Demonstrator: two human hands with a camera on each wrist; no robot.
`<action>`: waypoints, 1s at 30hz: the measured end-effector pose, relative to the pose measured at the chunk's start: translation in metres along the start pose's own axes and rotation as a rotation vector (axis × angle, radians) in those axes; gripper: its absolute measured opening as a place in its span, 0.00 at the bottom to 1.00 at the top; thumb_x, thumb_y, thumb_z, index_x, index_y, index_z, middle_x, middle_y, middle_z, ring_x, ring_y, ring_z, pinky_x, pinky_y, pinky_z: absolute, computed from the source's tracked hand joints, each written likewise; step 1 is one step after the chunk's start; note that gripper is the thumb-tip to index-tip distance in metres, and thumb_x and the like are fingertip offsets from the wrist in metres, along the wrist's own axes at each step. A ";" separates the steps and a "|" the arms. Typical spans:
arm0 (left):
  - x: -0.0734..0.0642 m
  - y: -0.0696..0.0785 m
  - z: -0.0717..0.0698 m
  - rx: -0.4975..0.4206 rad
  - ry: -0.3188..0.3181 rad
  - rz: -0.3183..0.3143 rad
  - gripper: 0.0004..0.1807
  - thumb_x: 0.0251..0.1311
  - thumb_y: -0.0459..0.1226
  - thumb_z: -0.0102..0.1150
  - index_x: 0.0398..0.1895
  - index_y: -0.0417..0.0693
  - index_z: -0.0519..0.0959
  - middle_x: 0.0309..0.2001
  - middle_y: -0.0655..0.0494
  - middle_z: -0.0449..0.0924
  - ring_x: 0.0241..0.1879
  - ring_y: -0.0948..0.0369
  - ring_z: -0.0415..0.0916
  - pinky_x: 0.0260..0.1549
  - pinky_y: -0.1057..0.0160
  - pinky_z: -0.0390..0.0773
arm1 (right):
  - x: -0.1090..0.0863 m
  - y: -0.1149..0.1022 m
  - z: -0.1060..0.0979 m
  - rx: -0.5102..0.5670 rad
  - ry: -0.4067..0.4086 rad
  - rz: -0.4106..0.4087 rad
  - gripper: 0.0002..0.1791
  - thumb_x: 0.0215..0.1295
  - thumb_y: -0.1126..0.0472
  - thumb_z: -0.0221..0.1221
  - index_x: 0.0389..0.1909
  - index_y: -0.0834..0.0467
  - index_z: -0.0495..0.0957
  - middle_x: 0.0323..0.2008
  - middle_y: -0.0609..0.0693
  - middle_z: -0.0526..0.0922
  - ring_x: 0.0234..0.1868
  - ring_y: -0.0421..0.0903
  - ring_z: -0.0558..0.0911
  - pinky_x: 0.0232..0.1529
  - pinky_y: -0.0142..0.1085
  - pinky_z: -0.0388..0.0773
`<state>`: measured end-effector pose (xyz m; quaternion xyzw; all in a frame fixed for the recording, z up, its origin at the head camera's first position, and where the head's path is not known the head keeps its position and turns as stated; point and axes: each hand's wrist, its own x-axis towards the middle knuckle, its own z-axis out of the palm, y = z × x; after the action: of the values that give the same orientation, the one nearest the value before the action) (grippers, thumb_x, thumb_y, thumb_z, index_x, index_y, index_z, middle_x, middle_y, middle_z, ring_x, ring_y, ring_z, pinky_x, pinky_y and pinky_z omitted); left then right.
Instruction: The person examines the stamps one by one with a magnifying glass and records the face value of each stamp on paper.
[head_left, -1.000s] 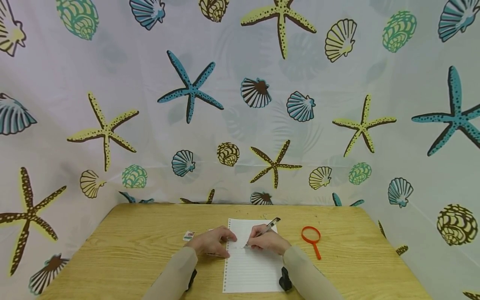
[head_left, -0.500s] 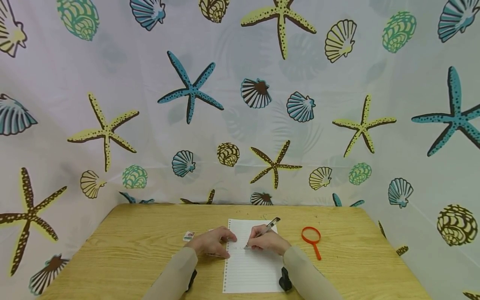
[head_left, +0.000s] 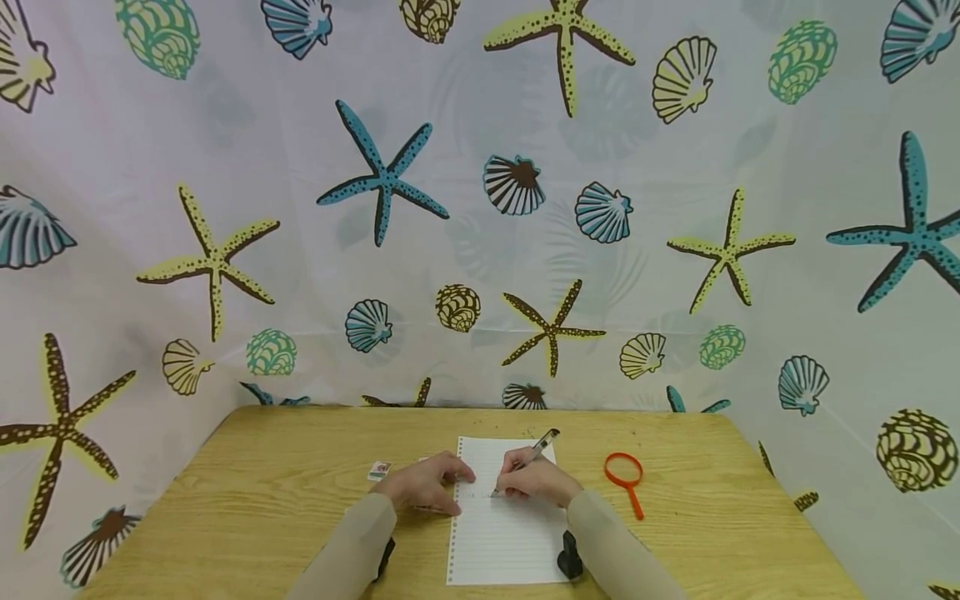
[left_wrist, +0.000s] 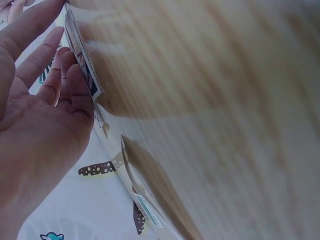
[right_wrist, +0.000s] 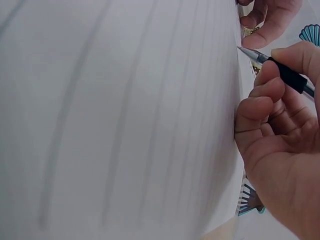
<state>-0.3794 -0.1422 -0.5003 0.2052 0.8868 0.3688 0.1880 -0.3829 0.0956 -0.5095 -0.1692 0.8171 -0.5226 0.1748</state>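
Note:
A sheet of lined, hole-punched paper [head_left: 510, 546] lies on the wooden table, with a short line of faint handwriting [head_left: 471, 496] across it. My right hand [head_left: 536, 482] pinches a pen [head_left: 543, 442] whose dark grip [right_wrist: 290, 76] and metal tip show in the right wrist view. The tip is at the paper, by the end of the handwriting. My left hand [head_left: 429, 483] rests at the sheet's left edge, fingers spread and slightly bent. Partly hidden beneath it is a small picture piece with a perforated edge [left_wrist: 82, 57], like a postage stamp.
Another small stamp-like piece [head_left: 378, 471] lies left of the left hand. A red magnifying glass [head_left: 624, 482] is on the table [head_left: 712, 533] to the right of the paper. Behind the table hangs a curtain [head_left: 465, 250] printed with shells and starfish.
The pen tip has crept slightly right along the line, and the handwriting is a little longer. The pen's upper end has tipped up slightly. My left hand stays in place.

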 end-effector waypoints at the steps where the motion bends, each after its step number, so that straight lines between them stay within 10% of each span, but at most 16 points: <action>1: 0.000 0.000 0.000 0.005 0.002 0.001 0.24 0.46 0.29 0.75 0.50 0.50 0.82 0.50 0.54 0.72 0.50 0.55 0.68 0.59 0.47 0.68 | 0.000 0.000 0.000 -0.001 0.006 0.002 0.08 0.58 0.66 0.63 0.23 0.56 0.75 0.20 0.46 0.79 0.20 0.40 0.70 0.23 0.30 0.66; 30: -0.002 0.001 0.001 0.007 0.001 0.029 0.24 0.46 0.28 0.74 0.49 0.48 0.82 0.50 0.53 0.73 0.48 0.56 0.67 0.57 0.47 0.68 | -0.006 0.003 -0.005 0.086 -0.006 -0.040 0.05 0.64 0.64 0.60 0.32 0.60 0.73 0.23 0.47 0.76 0.25 0.42 0.70 0.27 0.33 0.68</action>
<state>-0.3772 -0.1412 -0.5001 0.2185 0.8852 0.3684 0.1813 -0.3803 0.1033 -0.5100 -0.1794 0.7897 -0.5602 0.1742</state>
